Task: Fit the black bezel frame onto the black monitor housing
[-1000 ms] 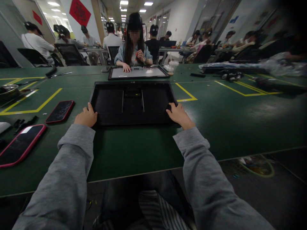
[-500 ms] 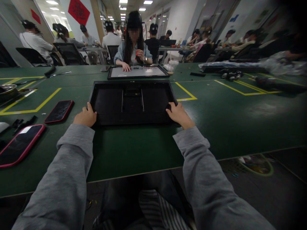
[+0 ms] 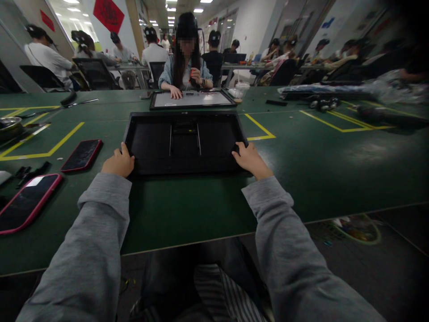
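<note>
A wide black panel (image 3: pixel 150 143) with a raised rim and a recessed middle lies on the green table (image 3: pixel 187 214) in front of me. My left hand (image 3: pixel 119 162) grips its left edge, with the thumb over the rim and the other fingers partly hidden. On the opposite side, my right hand (image 3: pixel 252 160) is closed on the right edge, its fingers bent over the rim. Two thin metallic strips run along the panel's centre section.
Two red-edged phones (image 3: pixel 82 155) (image 3: pixel 30 203) lie at the left. Across the table a person (image 3: pixel 186 67) rests a hand on a framed grey panel (image 3: pixel 197 99). A plastic cup (image 3: pixel 241 91) and black parts (image 3: pixel 324 104) stand further right.
</note>
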`<state>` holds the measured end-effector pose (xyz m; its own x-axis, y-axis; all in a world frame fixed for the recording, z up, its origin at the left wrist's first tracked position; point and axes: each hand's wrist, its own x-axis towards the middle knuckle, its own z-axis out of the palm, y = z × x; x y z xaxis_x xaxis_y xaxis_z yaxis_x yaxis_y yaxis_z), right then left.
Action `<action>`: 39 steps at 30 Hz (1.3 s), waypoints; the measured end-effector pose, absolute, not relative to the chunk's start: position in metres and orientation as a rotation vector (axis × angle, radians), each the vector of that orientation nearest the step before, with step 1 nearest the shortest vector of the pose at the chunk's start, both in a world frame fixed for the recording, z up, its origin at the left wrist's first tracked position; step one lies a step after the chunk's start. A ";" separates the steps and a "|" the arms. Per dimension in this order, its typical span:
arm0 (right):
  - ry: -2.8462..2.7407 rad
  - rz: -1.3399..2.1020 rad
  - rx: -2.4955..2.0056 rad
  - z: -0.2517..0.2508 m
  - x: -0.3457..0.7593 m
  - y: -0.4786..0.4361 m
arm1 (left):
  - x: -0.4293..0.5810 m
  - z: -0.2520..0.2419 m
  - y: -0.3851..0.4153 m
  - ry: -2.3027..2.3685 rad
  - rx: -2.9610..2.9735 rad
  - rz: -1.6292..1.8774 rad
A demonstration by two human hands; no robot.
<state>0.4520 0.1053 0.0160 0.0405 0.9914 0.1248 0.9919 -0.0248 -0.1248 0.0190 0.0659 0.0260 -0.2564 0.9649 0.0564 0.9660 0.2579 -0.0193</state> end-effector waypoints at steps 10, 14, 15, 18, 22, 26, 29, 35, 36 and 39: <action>-2.070 0.016 -2.147 0.018 0.452 0.104 | 0.018 0.024 0.066 -2.433 -1.881 -0.020; -2.069 0.015 -2.133 0.017 0.453 0.105 | 0.020 0.025 0.065 -2.436 -1.884 -0.027; -2.070 0.011 -2.126 0.016 0.453 0.105 | 0.020 0.025 0.065 -2.440 -1.884 -0.031; -2.071 0.001 -2.117 0.017 0.452 0.104 | 0.022 0.027 0.064 -2.445 -1.884 -0.044; -2.061 -0.011 -2.141 0.019 0.450 0.103 | 0.022 0.027 0.063 -2.443 -1.886 -0.044; -2.062 -0.006 -2.151 0.018 0.450 0.103 | 0.020 0.026 0.064 -2.439 -1.889 -0.039; -2.064 -0.012 -2.133 0.017 0.451 0.104 | 0.019 0.025 0.065 -2.423 -1.899 -0.035; -2.069 -0.023 -2.116 0.015 0.452 0.105 | 0.021 0.025 0.064 -2.436 -1.868 -0.029; -2.067 -0.020 -2.119 0.016 0.452 0.105 | 0.021 0.026 0.064 -2.437 -1.867 -0.029; -2.064 -0.010 -2.130 0.017 0.451 0.103 | 0.022 0.027 0.063 -2.437 -1.874 -0.029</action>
